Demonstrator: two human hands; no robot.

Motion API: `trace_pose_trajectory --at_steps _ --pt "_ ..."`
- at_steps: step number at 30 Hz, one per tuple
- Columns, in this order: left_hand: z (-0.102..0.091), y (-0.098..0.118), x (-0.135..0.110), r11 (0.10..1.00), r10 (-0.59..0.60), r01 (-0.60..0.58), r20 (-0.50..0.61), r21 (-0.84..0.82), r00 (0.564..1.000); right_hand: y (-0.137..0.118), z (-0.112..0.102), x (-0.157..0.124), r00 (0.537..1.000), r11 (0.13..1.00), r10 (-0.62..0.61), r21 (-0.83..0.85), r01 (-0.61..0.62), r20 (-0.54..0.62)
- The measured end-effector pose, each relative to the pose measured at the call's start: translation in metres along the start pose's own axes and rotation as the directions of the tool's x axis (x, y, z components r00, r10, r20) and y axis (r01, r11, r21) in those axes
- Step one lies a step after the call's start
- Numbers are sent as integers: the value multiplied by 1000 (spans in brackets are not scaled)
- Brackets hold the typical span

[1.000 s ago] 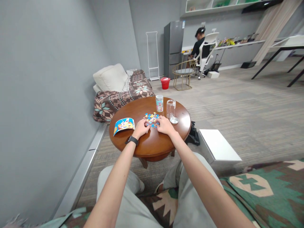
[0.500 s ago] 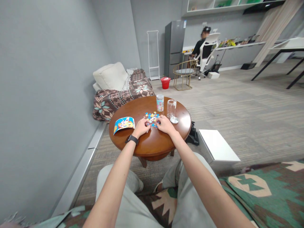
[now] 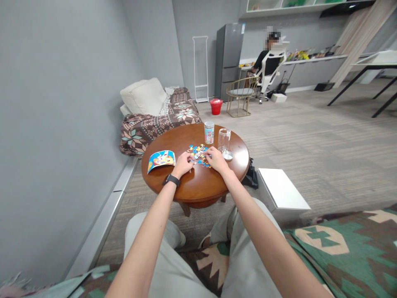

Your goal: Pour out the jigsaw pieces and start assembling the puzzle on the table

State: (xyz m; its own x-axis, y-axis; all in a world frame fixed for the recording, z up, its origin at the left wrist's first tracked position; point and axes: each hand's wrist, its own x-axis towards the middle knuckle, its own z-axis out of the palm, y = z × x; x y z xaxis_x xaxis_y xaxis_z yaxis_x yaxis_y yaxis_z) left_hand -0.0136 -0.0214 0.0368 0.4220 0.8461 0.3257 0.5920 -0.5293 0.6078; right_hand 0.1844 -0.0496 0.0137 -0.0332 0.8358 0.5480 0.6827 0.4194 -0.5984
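A loose heap of small, colourful jigsaw puzzle pieces [image 3: 198, 151] lies on the round brown wooden table [image 3: 198, 188]. At the heap's left edge is my left hand [image 3: 184, 163], its fingers curled together; whatever they pinch is too small to make out. My right hand [image 3: 216, 158] rests at the right side of the heap with bent fingertips among the pieces, and I cannot make out what they grip. To the left lies a curved picture sheet [image 3: 161, 159] in blue and yellow. Behind the heap stand a printed can [image 3: 209, 133] and a clear jar [image 3: 223, 140], with a silver lid [image 3: 227, 156] beside it.
A white box [image 3: 283, 188] stands on the floor right of the table, near a black bag [image 3: 250, 176]. A covered sofa [image 3: 149, 132] is at the back left. Farther off are a red bucket [image 3: 216, 106], a gold chair [image 3: 242, 93] and a seated person [image 3: 261, 60].
My right hand's fingers have shifted slightly and the hands are a little farther apart, showing more of the pieces. The view has tilted slightly. The seated person has leaned a bit.
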Motion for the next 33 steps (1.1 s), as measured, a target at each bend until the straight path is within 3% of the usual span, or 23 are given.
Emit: trace_pose_trajectory --at_steps 9,19,25,33 --pt "3 -1 0 997 48 -52 66 61 997 -5 -3 -2 995 995 -49 -88 57 87" --pt "3 2 0 997 44 -47 49 55 998 -14 -6 -4 981 969 -58 -225 99 184" --pt "1 1 0 998 60 -62 66 22 996 -14 -7 -3 984 975 -73 -196 104 160" --pt "0 1 1 999 34 -31 87 -40 996 -8 -5 -2 998 996 -54 -71 57 39"
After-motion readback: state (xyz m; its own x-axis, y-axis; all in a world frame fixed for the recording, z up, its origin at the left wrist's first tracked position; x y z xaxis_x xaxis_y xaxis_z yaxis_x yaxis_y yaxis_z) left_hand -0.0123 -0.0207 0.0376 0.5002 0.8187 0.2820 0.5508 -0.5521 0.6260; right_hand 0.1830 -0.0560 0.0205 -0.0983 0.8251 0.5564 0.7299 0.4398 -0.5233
